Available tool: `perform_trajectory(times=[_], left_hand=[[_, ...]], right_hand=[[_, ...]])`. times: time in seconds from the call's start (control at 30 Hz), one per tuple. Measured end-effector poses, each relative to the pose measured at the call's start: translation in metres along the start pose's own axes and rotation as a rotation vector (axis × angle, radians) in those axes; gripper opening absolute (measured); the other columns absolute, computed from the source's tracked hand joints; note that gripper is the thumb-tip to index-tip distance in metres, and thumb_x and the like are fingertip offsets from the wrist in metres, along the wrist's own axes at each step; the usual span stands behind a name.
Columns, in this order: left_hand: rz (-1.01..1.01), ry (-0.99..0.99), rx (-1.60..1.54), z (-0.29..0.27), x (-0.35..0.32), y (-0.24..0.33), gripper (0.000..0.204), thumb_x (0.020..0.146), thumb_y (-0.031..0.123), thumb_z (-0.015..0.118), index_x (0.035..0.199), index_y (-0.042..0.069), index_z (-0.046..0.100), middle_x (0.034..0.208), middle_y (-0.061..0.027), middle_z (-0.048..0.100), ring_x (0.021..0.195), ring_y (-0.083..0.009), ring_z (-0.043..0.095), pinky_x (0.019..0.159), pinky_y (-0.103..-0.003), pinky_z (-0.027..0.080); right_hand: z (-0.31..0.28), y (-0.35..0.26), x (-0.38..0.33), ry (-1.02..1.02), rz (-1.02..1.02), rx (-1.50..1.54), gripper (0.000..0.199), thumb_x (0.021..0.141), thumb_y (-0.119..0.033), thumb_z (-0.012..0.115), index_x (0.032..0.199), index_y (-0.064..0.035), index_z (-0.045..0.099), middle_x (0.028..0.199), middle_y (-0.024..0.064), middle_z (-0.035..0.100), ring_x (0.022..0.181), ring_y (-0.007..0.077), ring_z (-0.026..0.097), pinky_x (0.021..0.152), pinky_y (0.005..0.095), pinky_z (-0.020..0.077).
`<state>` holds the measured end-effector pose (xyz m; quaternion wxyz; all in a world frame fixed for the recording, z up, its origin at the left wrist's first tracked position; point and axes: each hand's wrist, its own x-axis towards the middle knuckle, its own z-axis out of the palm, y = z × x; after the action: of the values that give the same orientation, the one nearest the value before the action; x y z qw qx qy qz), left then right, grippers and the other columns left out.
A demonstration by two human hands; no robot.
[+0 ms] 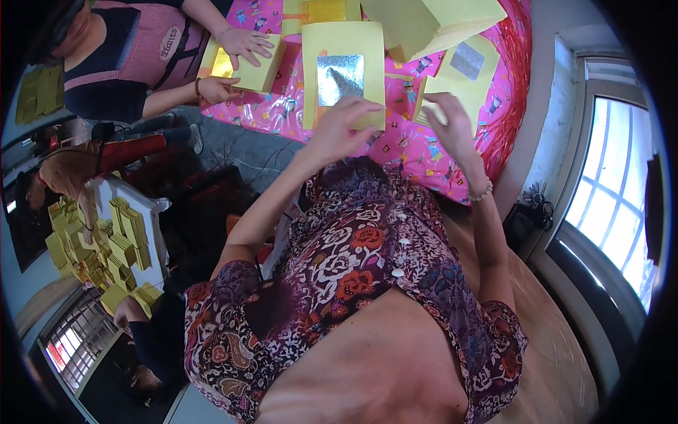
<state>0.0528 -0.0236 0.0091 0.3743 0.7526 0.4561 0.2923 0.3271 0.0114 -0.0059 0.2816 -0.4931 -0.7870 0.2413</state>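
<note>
In front of me stands a stack of yellow paper sheets (344, 42), a shiny silver foil square (341, 74) on its top sheet. Over the stack's lower edge is my left hand (345, 128), its fingers bent and apart from the thumb, with nothing visible between them. To its right, my right hand (452, 128) is raised by the near left edge of a second yellow paper stack (474, 88), which bears a duller silver square (467, 61). Its fingers are curled loosely and spread, holding nothing I can see. Whether either hand touches paper is unclear.
A pink patterned cloth (286, 106) covers the table. Large yellow stacks (406, 28) lie at its far side, red plastic strands (514, 85) along its right. A co-worker's hands (244, 48) rest on another yellow stack (265, 74). More paper bundles (116, 240) lie at lower left.
</note>
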Motion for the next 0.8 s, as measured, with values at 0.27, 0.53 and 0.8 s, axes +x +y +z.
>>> perform_trajectory(times=[0.27,0.53,0.8], left_hand=[[-0.06,0.013,0.348,-0.027,-0.039,-0.053,0.065,0.071,0.021,0.085,0.13,0.014,0.058,0.129,-0.0083,0.054,0.119,-0.031,0.05,0.101,-0.043,0.043],[-0.036,-0.013,0.327,-0.034,-0.042,-0.07,0.058,0.07,0.014,0.083,0.124,0.013,0.062,0.126,-0.0071,0.057,0.118,-0.0303,0.051,0.101,-0.042,0.043],[-0.053,-0.122,0.171,-0.049,-0.044,-0.081,0.056,0.07,0.011,0.082,0.123,0.014,0.064,0.126,-0.0054,0.058,0.122,-0.0284,0.049,0.104,-0.041,0.042]], right_hand=[[0.06,-0.05,0.021,-0.312,-0.35,-0.169,0.052,0.076,-0.033,0.076,0.119,-0.0107,0.06,0.114,0.0072,0.059,0.11,0.0263,0.056,0.092,0.0394,0.0471],[0.08,-0.053,0.032,-0.399,-0.344,-0.199,0.039,0.08,-0.032,0.075,0.11,-0.0089,0.065,0.106,0.0061,0.062,0.101,0.0259,0.059,0.087,0.0379,0.05],[0.082,-0.05,0.038,-0.394,-0.271,-0.028,0.02,0.084,-0.026,0.073,0.089,-0.007,0.073,0.096,0.0056,0.066,0.09,0.0254,0.064,0.078,0.0388,0.0535]])
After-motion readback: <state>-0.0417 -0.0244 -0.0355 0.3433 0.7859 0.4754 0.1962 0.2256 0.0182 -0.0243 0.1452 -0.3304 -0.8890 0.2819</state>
